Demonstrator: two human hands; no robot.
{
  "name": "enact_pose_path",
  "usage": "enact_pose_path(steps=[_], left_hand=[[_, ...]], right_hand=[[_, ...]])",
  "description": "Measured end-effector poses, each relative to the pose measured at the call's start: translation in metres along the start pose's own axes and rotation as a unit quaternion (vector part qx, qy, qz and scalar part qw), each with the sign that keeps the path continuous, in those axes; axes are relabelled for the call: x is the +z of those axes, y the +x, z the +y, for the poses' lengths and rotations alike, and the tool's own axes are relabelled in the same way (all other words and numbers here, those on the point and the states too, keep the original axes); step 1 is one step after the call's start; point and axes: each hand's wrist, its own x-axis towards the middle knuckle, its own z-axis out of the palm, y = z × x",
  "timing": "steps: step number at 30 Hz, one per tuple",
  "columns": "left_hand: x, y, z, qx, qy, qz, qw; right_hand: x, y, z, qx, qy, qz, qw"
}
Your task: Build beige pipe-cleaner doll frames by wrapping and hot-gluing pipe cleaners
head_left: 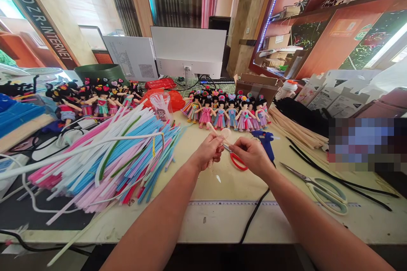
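My left hand (207,152) is closed around a beige fuzzy pipe-cleaner piece (226,133) with a rounded end on top; one strand sticks out to the upper left and a bit hangs below the fist. Close on its right, my right hand (251,153) has its thumb and fingers pinched together, and what lies between them is too small to make out. Scissors with red handles (238,162) lie on the table just behind and below the right fingertips. Beyond that hand rests a blue glue gun (266,139).
Bundled coloured pipe cleaners (127,152) cover the left side. Finished dolls (220,114) stand in rows at the back, with more dolls (101,101) at left. Green-handled scissors (329,194), beige pipe cleaners (299,129) and black strands lie right. A ruler strip (222,203) crosses the front.
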Motion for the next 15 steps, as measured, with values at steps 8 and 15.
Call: enact_pose_path(steps=[8, 15], left_hand=[[0.0, -0.001, 0.002, 0.01, 0.0, 0.02, 1.0], [-0.007, -0.003, 0.014, 0.036, -0.035, 0.036, 0.998]], right_hand=[[-0.012, -0.012, -0.006, -0.018, -0.062, -0.03, 0.997], [-0.089, -0.033, 0.043, 0.055, -0.167, -0.04, 0.984]])
